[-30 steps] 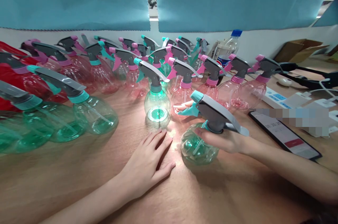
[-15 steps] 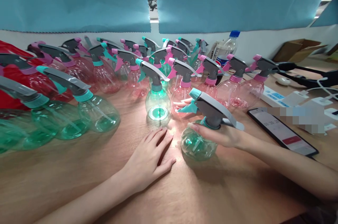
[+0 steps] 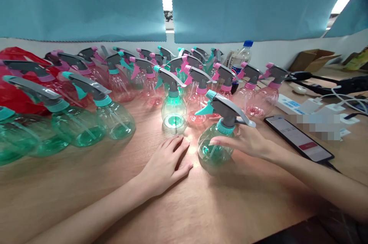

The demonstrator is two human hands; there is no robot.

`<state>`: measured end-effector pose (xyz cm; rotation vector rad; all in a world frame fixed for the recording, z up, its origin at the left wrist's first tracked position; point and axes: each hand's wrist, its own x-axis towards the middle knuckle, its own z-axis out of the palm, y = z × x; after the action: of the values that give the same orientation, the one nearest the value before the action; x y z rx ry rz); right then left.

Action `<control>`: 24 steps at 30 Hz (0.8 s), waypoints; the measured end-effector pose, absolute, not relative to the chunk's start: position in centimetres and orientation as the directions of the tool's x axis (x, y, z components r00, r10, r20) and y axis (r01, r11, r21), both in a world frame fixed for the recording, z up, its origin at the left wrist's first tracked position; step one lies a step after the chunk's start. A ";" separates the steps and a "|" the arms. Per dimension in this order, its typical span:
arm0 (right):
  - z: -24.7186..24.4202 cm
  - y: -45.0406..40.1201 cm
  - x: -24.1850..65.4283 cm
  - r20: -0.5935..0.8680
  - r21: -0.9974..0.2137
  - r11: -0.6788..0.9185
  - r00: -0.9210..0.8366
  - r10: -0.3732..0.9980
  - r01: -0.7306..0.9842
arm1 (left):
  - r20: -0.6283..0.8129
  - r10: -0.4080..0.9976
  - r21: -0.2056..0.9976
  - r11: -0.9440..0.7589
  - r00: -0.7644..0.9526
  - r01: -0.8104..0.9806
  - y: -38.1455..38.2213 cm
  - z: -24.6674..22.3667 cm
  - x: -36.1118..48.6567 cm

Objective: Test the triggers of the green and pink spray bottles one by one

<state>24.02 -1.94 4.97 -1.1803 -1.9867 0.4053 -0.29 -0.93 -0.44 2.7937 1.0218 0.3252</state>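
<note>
My right hand [image 3: 244,140] is around the upper body of a green spray bottle [image 3: 215,150] with a teal collar and grey head, its thumb on the near side and its other fingers mostly hidden behind. The bottle stands upright on the wooden table [image 3: 161,209]. My left hand [image 3: 165,163] lies flat on the table, fingers spread, holding nothing. Just beyond its fingertips is another green spray bottle [image 3: 174,112], upright, with a pink spray bottle [image 3: 197,108] beside it.
Green spray bottles [image 3: 115,121] stand at left, before a red bag [image 3: 17,90]. Pink and green ones fill the back. At right lie a phone [image 3: 299,138], a power strip [image 3: 290,104] and cables; a cardboard box [image 3: 313,60] sits behind.
The fingers of my right hand have moved down from the bottle's neck and trigger to its upper body. The view has shifted slightly; my left hand still lies flat.
</note>
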 end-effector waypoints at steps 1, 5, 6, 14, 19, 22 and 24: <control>4.8 -2.3 24.3 0.449 -0.589 0.515 -0.278 0.850 0.623 | 0.154 0.649 0.210 -0.758 0.745 0.617 -0.9 -0.5 -0.3; 4.1 -3.7 25.6 0.454 -0.570 0.466 -0.213 0.865 0.677 | 0.161 0.645 0.184 -0.763 0.747 0.619 -1.0 -0.5 -0.3; 4.0 -4.0 25.8 0.447 -0.579 0.436 -0.179 0.877 0.689 | 0.160 0.643 0.177 -0.765 0.749 0.619 -1.1 -0.5 -0.4; 4.4 -4.3 23.9 0.443 -0.536 0.419 -0.179 0.879 0.733 | 0.152 0.654 0.162 -0.756 0.741 0.634 -2.5 -0.4 -3.9; 4.9 -2.2 20.0 0.456 -0.452 0.468 -0.254 0.853 0.760 | 0.221 0.686 0.160 -0.727 0.693 0.668 -3.0 -0.6 -7.9; 5.1 -0.7 17.0 0.435 -0.447 0.497 -0.306 0.847 0.743 | 0.236 0.707 0.170 -0.706 0.667 0.688 -3.3 -0.5 -10.1; 5.1 0.4 15.1 0.434 -0.442 0.509 -0.320 0.842 0.739 | 0.230 0.721 0.179 -0.692 0.654 0.700 -3.4 -0.2 -11.3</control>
<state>15.13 0.39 5.08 -1.2864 -2.1275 0.2144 -11.28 -3.37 -0.24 2.7892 1.1996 0.4375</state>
